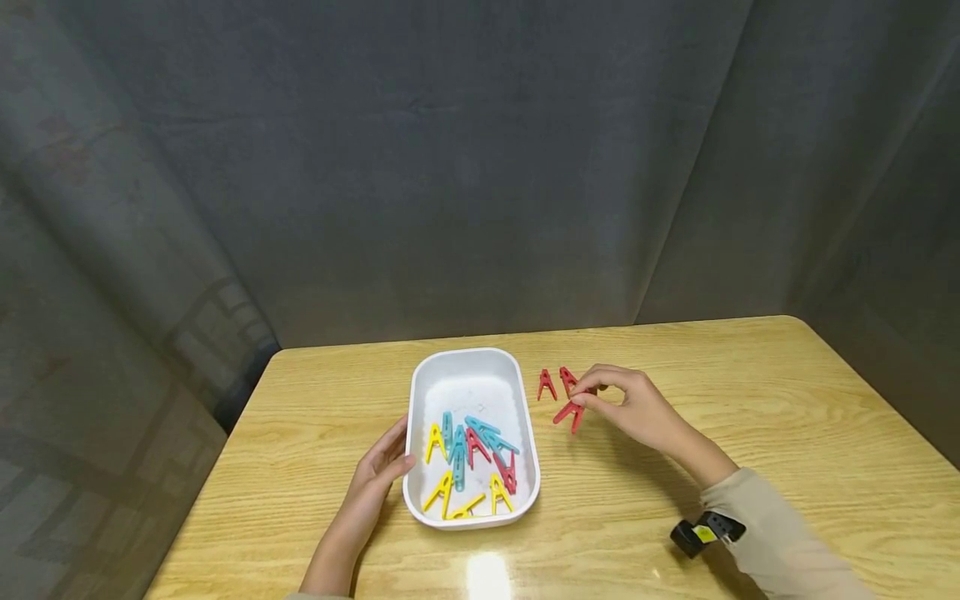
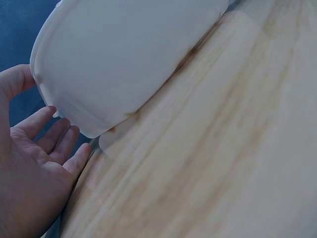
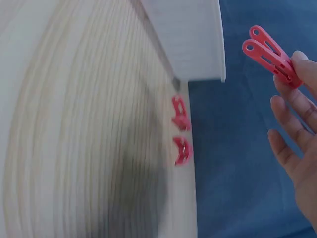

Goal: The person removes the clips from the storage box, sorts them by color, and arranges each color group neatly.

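A red clothespin point(image 1: 571, 414) is pinched between the thumb and fingers of my right hand point(image 1: 630, 408), held to the right of a white plastic tray point(image 1: 530, 450). The right wrist view shows this clothespin point(image 3: 270, 57) raised, its two legs spread away from the fingertips. Close beyond that hand, two more red clothespins lie on the table, one further left point(image 1: 546, 384) and one partly behind the fingers point(image 1: 567, 380). My left hand point(image 1: 378, 471) holds the tray's left side, thumb over the rim and fingers against the outer wall.
Inside the tray lie several clothespins: yellow ones point(image 1: 501, 494), blue ones point(image 1: 459, 467) and red ones point(image 1: 506, 475). All this is on a wooden table point(image 1: 637, 533), with a grey curtain point(image 1: 465, 183) behind its far edge. A black wrist strap point(image 1: 708, 533) sits on the right sleeve.
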`<state>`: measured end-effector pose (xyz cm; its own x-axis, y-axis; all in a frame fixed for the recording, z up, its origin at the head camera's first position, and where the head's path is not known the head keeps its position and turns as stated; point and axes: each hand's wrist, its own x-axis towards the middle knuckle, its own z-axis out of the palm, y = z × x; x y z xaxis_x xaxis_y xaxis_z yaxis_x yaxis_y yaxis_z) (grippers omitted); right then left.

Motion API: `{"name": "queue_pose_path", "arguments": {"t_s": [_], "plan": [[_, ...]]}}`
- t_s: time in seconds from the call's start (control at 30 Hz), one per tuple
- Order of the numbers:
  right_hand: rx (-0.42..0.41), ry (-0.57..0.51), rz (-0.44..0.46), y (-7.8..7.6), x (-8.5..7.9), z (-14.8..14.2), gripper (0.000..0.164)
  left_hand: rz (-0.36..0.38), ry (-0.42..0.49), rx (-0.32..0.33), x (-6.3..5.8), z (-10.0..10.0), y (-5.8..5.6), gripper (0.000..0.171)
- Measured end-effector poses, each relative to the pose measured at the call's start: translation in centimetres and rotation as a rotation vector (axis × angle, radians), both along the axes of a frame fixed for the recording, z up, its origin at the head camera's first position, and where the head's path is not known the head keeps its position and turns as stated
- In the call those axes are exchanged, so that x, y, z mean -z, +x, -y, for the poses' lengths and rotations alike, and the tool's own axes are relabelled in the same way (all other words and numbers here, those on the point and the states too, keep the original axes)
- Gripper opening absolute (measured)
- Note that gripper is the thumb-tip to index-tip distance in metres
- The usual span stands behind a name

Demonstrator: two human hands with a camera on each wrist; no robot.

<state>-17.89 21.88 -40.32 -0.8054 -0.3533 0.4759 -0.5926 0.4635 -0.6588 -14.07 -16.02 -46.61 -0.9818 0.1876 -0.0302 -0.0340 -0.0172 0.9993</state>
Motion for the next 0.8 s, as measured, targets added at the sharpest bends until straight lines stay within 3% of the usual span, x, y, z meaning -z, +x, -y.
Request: {"name": "queue_pose_path", "arguments": {"t_s": [0.4,0.8], "plan": [[0.060,0.189,0.048,-2.0,0.8,-3.9,0.004,0.001,0.016,0.003,-0.1,0.0,0.0,0.060],[0.103,0.314,0.153,-5.1,1.9,-6.4,0.009,-0.006,0.009,0.005,0.1,0.0,-0.1,0.060]]}}
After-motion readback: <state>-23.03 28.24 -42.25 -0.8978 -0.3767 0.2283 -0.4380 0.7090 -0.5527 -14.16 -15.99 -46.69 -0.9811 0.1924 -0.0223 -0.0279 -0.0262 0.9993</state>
